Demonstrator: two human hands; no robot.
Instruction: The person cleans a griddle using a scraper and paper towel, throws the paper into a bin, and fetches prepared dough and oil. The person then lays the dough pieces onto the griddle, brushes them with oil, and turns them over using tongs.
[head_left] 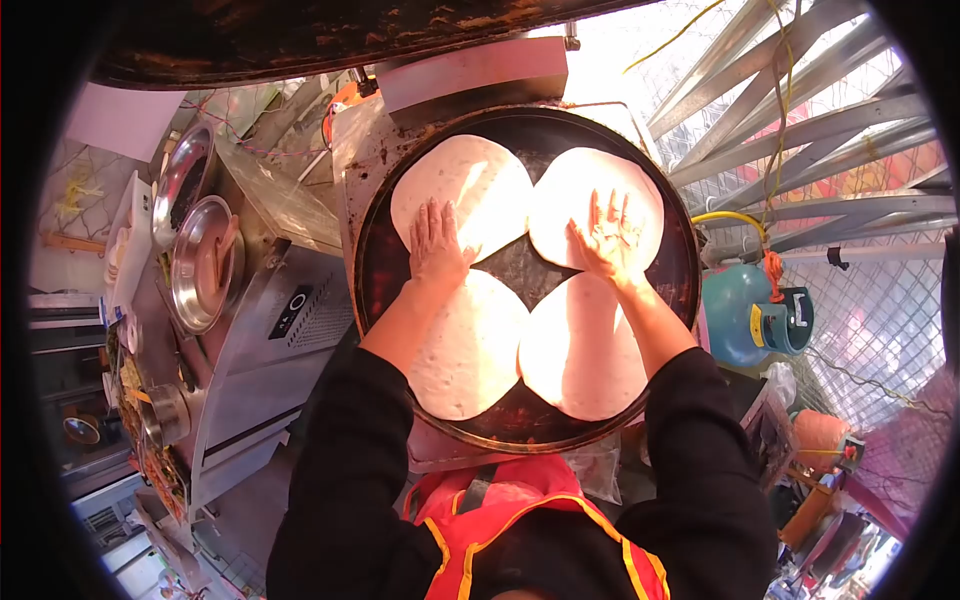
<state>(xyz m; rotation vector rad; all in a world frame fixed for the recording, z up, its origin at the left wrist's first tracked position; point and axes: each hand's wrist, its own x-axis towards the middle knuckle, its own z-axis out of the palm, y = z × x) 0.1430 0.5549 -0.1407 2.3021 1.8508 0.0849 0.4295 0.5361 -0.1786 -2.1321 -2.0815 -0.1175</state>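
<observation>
Several flat rounds of pale dough lie side by side in a large round black griddle pan (pixel 372 290). My left hand (pixel 436 242) rests on the lower edge of the upper left dough round (pixel 470 175), its fingers stretched out. Over the upper right dough round (pixel 570 180) is my right hand (pixel 612 238), fingers spread and holding nothing. Below my wrists are the lower left dough round (pixel 465 350) and the lower right dough round (pixel 585 350). Strong sunlight washes out parts of the dough.
Above the pan hangs a dark round lid (pixel 300 45). On the left, metal bowls (pixel 185 285) stand by a steel appliance (pixel 270 350). A teal gas cylinder (pixel 735 315) with a yellow hose (pixel 730 215) is at the right, near metal bars (pixel 800 150).
</observation>
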